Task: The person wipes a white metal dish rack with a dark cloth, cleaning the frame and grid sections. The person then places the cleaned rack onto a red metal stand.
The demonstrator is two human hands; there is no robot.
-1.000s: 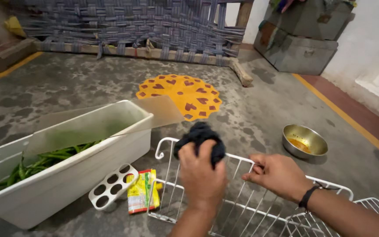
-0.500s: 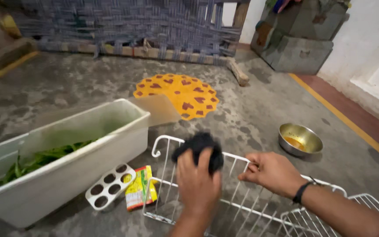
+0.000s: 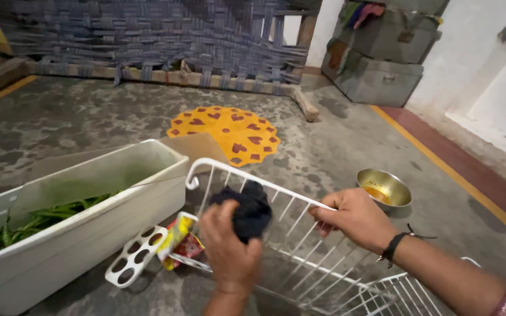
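My left hand point(image 3: 228, 246) is closed around a crumpled dark navy cloth point(image 3: 247, 209), pressing it against the bars of a white wire rack point(image 3: 291, 196) that sits tilted on the grey concrete floor point(image 3: 89, 117), just ahead of me at twelve o'clock. My right hand point(image 3: 352, 217) is clamped on the rack's top rail at about two o'clock from the cloth, fingers wrapped over the wire; a black thread band circles that wrist.

At nine o'clock from the rack stands a long white plastic tub point(image 3: 83, 219) with green chillies point(image 3: 36, 219) lying in its far-left end and a translucent sheet leaning across it. Between tub and rack, at about eight o'clock, lies a white plastic tray with round holes point(image 3: 133, 263), and a yellow and red foil sachet point(image 3: 177, 243) rests touching the rack's lower corner.

At two o'clock, just beyond my right hand, a small steel bowl point(image 3: 383, 188) holds some orange liquid. At twelve o'clock, farther off, an orange flower pattern with dark red hearts point(image 3: 224, 131) is painted on the floor. Behind it stands a woven cot point(image 3: 159, 41) on its side, and grey metal trunks point(image 3: 376, 76) sit at one o'clock by the wall.
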